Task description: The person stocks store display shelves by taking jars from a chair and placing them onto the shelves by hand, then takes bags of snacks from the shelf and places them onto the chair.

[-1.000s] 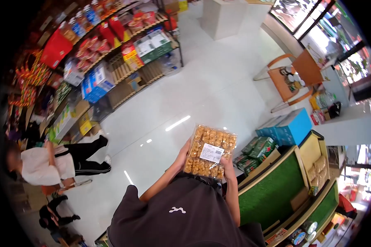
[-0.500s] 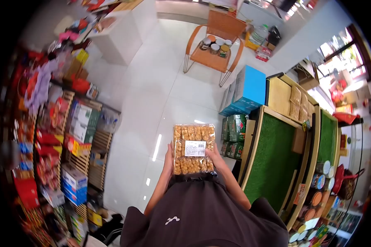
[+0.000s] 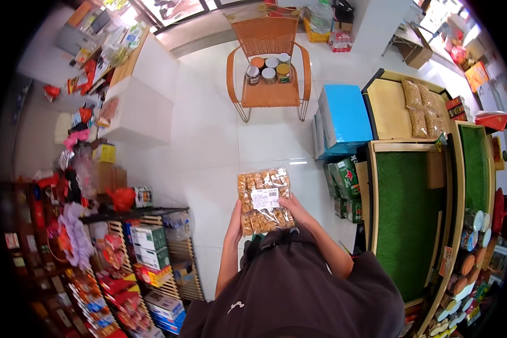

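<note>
Between my two hands is a clear plastic pack of golden-brown snack pieces [image 3: 257,217], with a white barcode label on its face. My left hand [image 3: 235,219] grips the pack's left edge, its fingers mostly hidden behind. On the right edge, my right hand [image 3: 293,207] holds it with the thumb laid on the front by the label. The pack is in front of my waist, above the tiled floor.
A wicker armchair [image 3: 270,93] ahead carries several jars. To the right stand a blue box [image 3: 346,115], green cartons [image 3: 345,177] and a wooden display bin lined with green turf [image 3: 405,225]. Slatted shelves with packaged goods [image 3: 152,248] line the left; a white counter [image 3: 143,107] lies beyond.
My view has turned, so the chair appears further left and the left shelves sit closer in. The snack pack stays in both hands, its top tilted slightly.
</note>
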The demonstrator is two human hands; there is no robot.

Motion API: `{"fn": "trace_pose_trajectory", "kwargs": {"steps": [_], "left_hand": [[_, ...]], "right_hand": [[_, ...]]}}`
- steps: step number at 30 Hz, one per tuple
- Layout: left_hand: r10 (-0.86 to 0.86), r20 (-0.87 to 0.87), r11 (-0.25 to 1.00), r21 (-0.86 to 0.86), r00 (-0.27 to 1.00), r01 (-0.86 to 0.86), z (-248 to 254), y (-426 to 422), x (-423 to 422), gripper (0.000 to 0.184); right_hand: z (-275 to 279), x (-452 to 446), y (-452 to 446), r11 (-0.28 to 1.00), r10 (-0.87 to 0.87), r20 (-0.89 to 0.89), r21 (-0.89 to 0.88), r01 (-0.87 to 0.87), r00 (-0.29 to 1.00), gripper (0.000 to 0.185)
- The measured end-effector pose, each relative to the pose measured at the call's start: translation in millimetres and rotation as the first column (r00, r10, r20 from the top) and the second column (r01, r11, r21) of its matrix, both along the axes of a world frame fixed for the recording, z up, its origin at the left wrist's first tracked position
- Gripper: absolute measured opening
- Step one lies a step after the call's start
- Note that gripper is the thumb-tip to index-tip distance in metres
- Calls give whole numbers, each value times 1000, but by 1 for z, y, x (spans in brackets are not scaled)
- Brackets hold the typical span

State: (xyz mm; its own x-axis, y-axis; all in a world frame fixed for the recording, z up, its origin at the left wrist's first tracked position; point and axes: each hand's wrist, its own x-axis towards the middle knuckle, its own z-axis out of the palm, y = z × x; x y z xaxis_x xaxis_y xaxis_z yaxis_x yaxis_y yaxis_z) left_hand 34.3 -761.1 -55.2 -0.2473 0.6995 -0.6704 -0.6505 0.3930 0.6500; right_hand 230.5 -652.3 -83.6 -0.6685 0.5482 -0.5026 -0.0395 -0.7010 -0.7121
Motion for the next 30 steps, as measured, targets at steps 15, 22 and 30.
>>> {"fn": "trace_pose_trajectory", "kwargs": {"steps": [15, 22, 30], "left_hand": [[-307, -76, 951, 24, 949, 309, -28, 244, -108, 48], [-374, 75, 927, 55, 924, 371, -158, 374, -173, 50], [-431, -14, 901, -55, 902, 430, -310, 488, -256, 57]], "right_hand": [[-7, -82, 183, 952, -290, 210, 169, 257, 934, 61], [-110, -152, 289, 929, -364, 267, 32, 369, 892, 72], [-305, -247, 405, 929, -305, 375, -86, 360, 875, 59]]}}
